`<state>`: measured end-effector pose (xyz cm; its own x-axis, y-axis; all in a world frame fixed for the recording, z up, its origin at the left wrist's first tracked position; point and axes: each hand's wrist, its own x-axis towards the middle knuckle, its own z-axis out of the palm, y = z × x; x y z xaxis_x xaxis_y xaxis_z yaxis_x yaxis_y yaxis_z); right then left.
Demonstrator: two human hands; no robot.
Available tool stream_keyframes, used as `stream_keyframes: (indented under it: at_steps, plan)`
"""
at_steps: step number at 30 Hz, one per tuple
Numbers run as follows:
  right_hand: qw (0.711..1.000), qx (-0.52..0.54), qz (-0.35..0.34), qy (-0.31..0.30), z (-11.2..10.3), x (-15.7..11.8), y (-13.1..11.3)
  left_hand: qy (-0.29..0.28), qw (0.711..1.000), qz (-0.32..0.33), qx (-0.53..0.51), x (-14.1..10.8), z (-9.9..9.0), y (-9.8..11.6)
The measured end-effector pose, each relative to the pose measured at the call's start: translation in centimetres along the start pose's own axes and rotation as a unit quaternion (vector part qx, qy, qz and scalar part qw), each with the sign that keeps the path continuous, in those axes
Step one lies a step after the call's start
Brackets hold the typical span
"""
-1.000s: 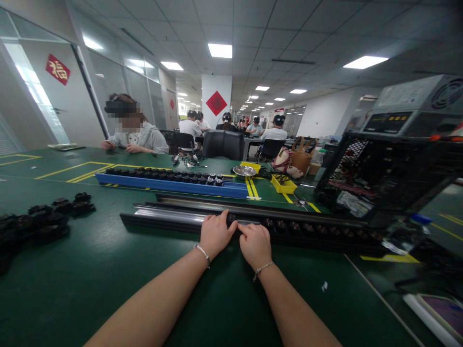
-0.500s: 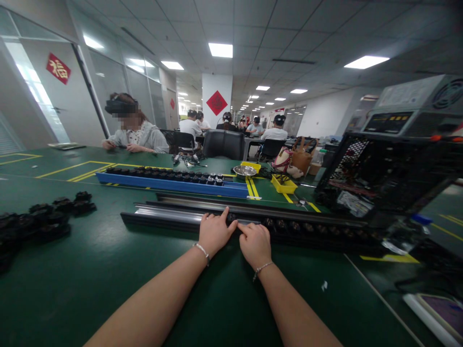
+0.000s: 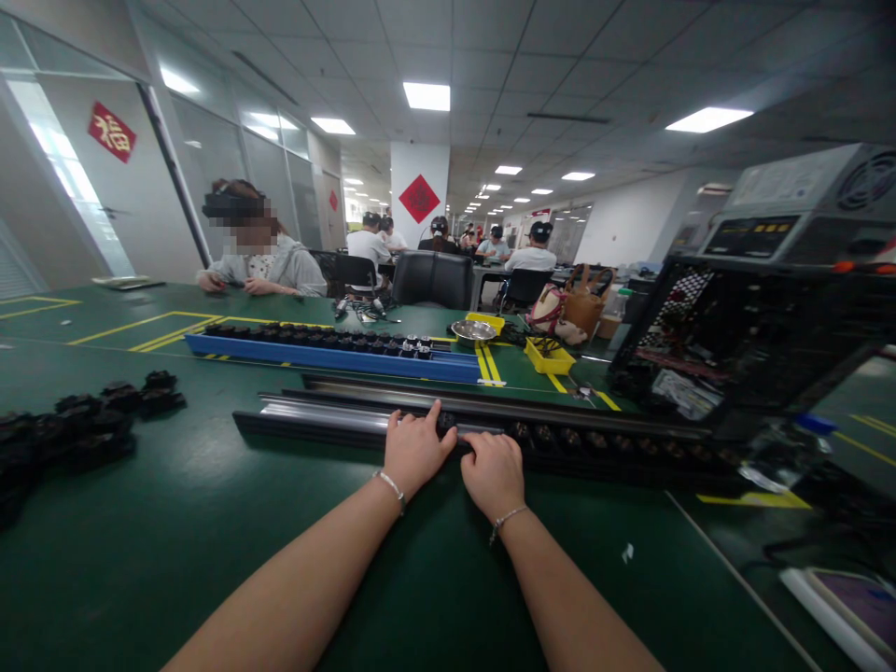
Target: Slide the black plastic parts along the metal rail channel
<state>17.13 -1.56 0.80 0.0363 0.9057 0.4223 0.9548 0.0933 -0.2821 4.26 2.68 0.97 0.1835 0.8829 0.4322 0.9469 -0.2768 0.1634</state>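
Observation:
A long black rail [image 3: 322, 420] lies across the green table. My left hand [image 3: 418, 450] rests on it, with thumb and index finger around a small black part [image 3: 445, 424] in the channel. Just to the right, my right hand [image 3: 494, 469] touches the rail's front edge, its index finger extended close to the left thumb and the other fingers curled. Several round black parts [image 3: 542, 436] sit in a row in the rail right of my hands. A second dark rail [image 3: 364, 387] runs behind it.
Behind the rails stands a blue rail [image 3: 336, 357] holding black parts. Loose black parts [image 3: 91, 420] lie at left. A metal bowl [image 3: 474, 330], a yellow tray [image 3: 550, 358] and an open computer case [image 3: 672, 345] are farther back. A person [image 3: 259, 252] sits across the table.
My right index finger has drawn back slightly and bent more. My left hand has hardly moved and stays at the small black part.

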Motion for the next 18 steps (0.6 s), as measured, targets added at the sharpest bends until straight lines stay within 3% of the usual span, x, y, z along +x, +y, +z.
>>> stream_keyframes:
  at_steps: [18]
  plan:
    - [1.0,-0.004,0.0,0.004,0.03,-0.02,0.04,0.003,1.0,-0.008,0.002,-0.04,-0.24,-0.15]
